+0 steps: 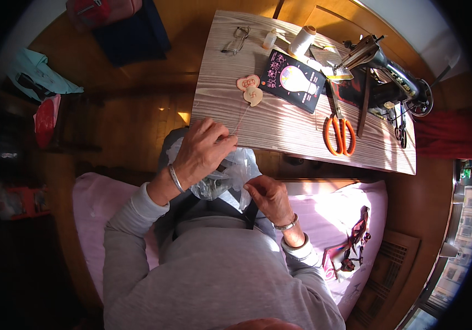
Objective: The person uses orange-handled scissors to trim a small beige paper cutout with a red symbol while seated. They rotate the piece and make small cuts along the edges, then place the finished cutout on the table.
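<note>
My left hand (205, 144), with a bracelet at the wrist, is raised at the table's near edge. Its thumb and fingertips pinch a thin thread (242, 119) that runs up to two small stitched pieces. One is a cream piece (253, 96) with a red motif; the other, a pink-edged piece (247, 82), partly lies under it. Over my lap rests a crumpled clear plastic bag (213, 185), its contents hard to make out. My right hand (269, 196) is lower and to the right, fingertips pinched together at the bag's edge. Any needle is too small to see.
On the wood-grain table (219, 66) lie orange-handled scissors (340, 134), a dark book (293, 80), eyeglasses (237, 41), a small bottle (269, 39) and a thread cone (302, 40). A black sewing machine (392, 74) stands at the right. Dark-handled scissors (401, 130) lie near it.
</note>
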### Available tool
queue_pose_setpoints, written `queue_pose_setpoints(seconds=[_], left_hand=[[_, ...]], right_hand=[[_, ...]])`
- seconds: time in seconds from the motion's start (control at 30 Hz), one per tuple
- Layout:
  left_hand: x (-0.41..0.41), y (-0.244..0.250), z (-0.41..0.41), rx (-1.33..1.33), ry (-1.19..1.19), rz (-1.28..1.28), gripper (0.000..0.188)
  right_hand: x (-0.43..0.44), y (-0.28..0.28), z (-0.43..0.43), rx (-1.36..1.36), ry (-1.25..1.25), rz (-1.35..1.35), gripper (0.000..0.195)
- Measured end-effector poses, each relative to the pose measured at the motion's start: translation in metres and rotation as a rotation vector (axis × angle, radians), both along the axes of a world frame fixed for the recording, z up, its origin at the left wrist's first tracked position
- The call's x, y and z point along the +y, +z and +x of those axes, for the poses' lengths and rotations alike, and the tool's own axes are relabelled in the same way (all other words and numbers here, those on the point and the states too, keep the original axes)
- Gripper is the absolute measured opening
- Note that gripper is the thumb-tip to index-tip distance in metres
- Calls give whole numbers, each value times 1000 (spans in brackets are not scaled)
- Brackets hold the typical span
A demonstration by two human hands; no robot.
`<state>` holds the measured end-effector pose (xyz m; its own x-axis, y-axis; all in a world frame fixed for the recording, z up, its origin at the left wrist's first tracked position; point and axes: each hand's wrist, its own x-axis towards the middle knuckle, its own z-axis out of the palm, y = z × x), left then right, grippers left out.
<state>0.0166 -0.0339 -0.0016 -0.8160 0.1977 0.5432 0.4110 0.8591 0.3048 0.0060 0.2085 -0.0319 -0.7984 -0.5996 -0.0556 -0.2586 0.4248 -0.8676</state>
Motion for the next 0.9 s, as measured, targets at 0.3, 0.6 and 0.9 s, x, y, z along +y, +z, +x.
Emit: queue_pose_setpoints(seconds=[0.3,0.6,0.9], left_hand=[[10,8,0,21,-21,-131,18],[8,12,-19,-76,-29,133,9],[-17,52,-51,-310,45,767,9]], right_hand=[[7,-17,7,-27,27,-53,11],[6,-19,7,-45,90,-23,15],[10,-24,5,5,96,-36,15]])
